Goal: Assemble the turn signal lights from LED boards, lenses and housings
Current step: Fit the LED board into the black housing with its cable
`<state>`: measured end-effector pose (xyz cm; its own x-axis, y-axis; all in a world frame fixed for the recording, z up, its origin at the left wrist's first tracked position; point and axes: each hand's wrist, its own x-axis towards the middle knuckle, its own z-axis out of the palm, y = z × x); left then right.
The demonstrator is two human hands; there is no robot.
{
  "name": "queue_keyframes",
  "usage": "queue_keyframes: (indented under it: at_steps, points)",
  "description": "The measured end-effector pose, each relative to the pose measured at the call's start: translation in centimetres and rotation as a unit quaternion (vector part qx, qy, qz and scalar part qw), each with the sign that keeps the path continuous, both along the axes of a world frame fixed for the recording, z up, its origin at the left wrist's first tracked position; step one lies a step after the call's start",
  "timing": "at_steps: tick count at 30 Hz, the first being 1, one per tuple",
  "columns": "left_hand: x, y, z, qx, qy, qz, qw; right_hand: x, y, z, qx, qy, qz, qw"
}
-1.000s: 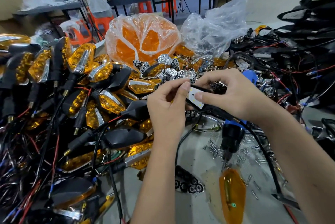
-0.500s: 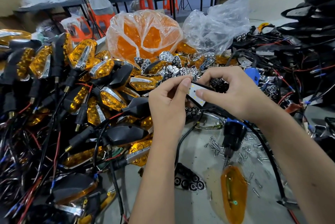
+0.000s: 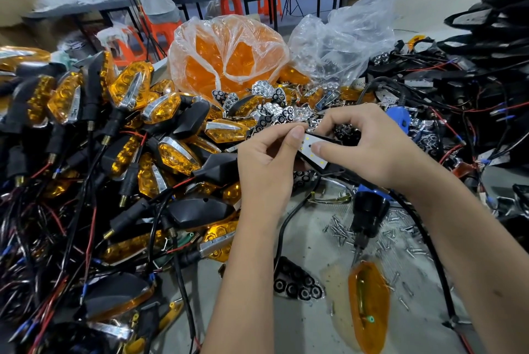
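Just above the lone amber lens lying on the bench, you are holding a black housing with a white LED board seated in its open face. Your left hand is pinching the upper-left end of the board and housing, thumb and forefinger curled and pressed together on it; your right hand is curling round the housing from the far side, its thumb pressing down on the middle of the board. The board's long axis is running from upper left, at your left fingertips, down to lower right, towards your right palm, and the housing's black lead is trailing down towards the lens. The amber lens is lying directly below the right wrist, its long axis roughly upright in the view, so the right hand is judged the nearer for fetching it. Chrome reflectors are heaped just beyond your hands, farther from the lens; loose screws and a blue-and-black electric screwdriver are sitting between the lens and your right hand. Finished signals are piling up well to the left of the lens. The judged step in hand is pressing the board home before lens fitting.
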<state>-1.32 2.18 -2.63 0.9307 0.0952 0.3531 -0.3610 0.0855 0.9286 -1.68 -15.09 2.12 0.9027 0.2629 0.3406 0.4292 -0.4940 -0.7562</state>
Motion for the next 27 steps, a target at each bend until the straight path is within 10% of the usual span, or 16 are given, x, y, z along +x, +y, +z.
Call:
queue_keyframes:
  at_steps: [27]
  points:
    - [-0.3, 0.4, 0.5, -0.032, 0.011, -0.047, 0.998, 0.3, -1.2, -0.4, 0.016, 0.028, 0.033, 0.999]
